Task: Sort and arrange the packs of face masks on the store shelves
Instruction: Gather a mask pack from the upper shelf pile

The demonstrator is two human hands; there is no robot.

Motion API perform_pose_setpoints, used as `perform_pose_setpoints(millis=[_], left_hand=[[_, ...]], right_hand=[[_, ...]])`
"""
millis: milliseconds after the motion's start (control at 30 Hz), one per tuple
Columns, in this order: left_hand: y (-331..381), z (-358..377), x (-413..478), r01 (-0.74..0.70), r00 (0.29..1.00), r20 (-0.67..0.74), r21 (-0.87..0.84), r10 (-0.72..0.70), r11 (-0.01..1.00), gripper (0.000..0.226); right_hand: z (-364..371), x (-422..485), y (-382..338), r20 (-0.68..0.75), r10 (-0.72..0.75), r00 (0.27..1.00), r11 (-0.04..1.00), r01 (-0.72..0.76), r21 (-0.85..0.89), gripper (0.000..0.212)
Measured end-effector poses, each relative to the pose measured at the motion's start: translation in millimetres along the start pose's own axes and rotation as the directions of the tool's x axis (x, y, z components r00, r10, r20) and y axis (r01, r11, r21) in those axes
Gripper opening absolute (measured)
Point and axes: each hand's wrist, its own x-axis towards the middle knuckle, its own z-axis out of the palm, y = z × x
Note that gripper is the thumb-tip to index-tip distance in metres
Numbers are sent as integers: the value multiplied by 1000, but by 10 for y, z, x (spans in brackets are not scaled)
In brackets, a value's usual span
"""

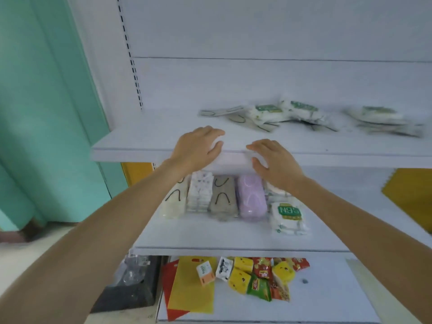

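Both hands hold nothing: the left hand (198,146) and right hand (273,160) hover at the smooth white upper shelf's (145,136) front lip, fingers loosely spread. Crinkly plastic mask packs (268,113) lie scattered and blurred further back on it. On the middle shelf (210,237) stands a tidy row of soft, rounded packs: cream (173,202), patterned white (199,192), grey (222,197), lilac (251,197), then a green-labelled N95 pack (288,216).

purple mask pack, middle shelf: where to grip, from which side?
Grip the purple pack by its near rounded end, coming from the front of the middle shelf, likely thumb on top, fingers beneath. It lies front to back, tight beside the grey pack on one side, N95 pack close on the other, so its long sides leave little finger room.
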Motion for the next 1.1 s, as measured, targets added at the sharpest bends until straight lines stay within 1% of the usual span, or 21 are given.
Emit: perform_pose_setpoints(millis=[100, 167, 333, 400, 467, 533, 600, 700, 800, 867, 933, 967, 1033, 1100], left_hand=[[322, 193, 425, 37, 994, 98, 22, -39, 999, 40], [558, 341, 673, 66, 990, 126, -3, -65, 998, 40], [1075, 739, 1212, 108, 976, 198, -47, -97, 993, 41], [1230, 871, 1375, 104, 975, 202, -56, -91, 993, 42], [1335, 979, 1506, 98, 978, 187, -52, -87, 994, 40], [1389, 1052, 1633, 132, 980, 156, -53, -122, 990, 38], [1397, 1098, 1783, 201, 976, 105, -61, -194, 978, 38], [1343, 1129, 1954, 321, 947, 25, -38, -320, 946, 39], [1189, 1149, 2036, 435, 900, -5, -49, -435, 899, 43], [1030, 1160, 2099, 512, 859, 44, -34, -510, 859, 44], [862, 1181, 2203, 568, 818, 109, -2, -565, 823, 46], [785, 1201, 2269, 583, 803, 142, 11, -578, 812, 48], [675, 1256, 2405, 601, 781, 212, -3, -587, 799, 53], [613, 1310, 2533, 625, 766, 257, -87, -589, 776, 58]], right_hand=[[-309, -65, 529, 5, 126, 992, 991, -125, -53, 37], [-511, -121, 941, 39, 214, 976, 974, -210, -85, 38], [-927, -206, 1952, 147, 405, 903, 909, -379, -173, 43], [-992, -193, 2288, 159, 440, 884, 895, -416, -163, 44], [-1017, -164, 2532, 151, 439, 886, 896, -420, -142, 44], [-1013, -118, 2665, 168, 431, 887, 902, -416, -114, 44], [-979, -38, 2730, 180, 413, 893, 911, -408, -69, 44], [-900, 175, 2754, 145, 383, 912, 921, -389, 17, 45], [-787, 514, 2774, 143, 450, 881, 872, -468, 140, 48], [-702, 771, 2778, 169, 519, 838, 829, -541, 140, 55], [-612, 1015, 2802, 222, 586, 780, 786, -613, 82, 64], [-567, 1110, 2809, 260, 612, 747, 762, -644, 59, 69], [-464, 1256, 2832, 332, 636, 697, 716, -693, 82, 78], [-364, 1330, 2851, 344, 624, 701, 720, -688, 97, 76]])
